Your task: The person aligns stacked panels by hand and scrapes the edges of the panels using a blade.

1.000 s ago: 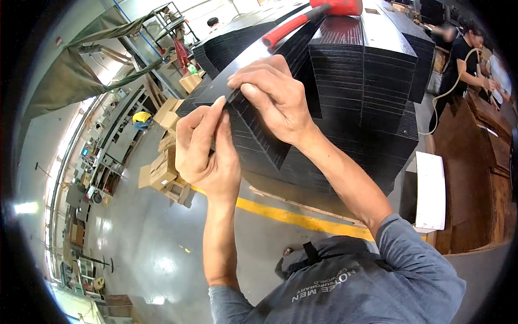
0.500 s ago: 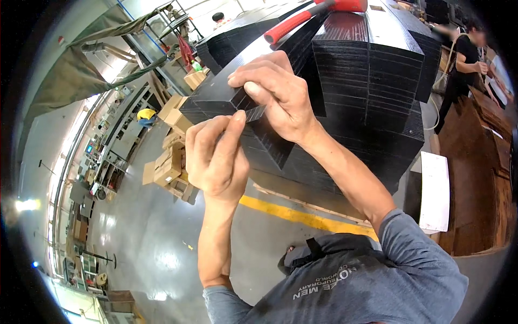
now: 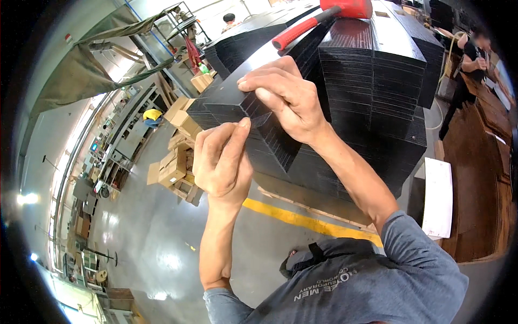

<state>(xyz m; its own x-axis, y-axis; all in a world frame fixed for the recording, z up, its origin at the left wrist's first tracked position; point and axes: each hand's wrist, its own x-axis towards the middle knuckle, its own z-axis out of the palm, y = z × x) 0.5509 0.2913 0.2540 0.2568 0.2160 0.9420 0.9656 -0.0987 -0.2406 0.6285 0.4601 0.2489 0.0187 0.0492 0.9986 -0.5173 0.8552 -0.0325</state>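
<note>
A stack of flat black boards (image 3: 229, 103) has one corner turned toward me. My left hand (image 3: 224, 162) is closed just below that corner, thumb and index fingertip pressed together; anything pinched there is too small to make out. Over the same corner, my right hand (image 3: 294, 100) is bent with its fingertips at the top board's surface and edge. Its fingers are closed, and what lies between them is hidden. Beyond my right hand, a mallet with a red head and red-black handle (image 3: 295, 33) rests on top of the stacks.
More black board stacks (image 3: 372, 75) rise to the right on a wooden pallet (image 3: 318, 209). A yellow floor line (image 3: 291, 217) runs in front. Cardboard boxes (image 3: 172, 167) stand left. A white panel (image 3: 437, 197) and brown boards (image 3: 475, 189) are at right, near another person (image 3: 472, 65).
The whole view has shifted slightly, so the stacks and mallet sit a little lower and further right. Both hands keep about the same place at the board corner.
</note>
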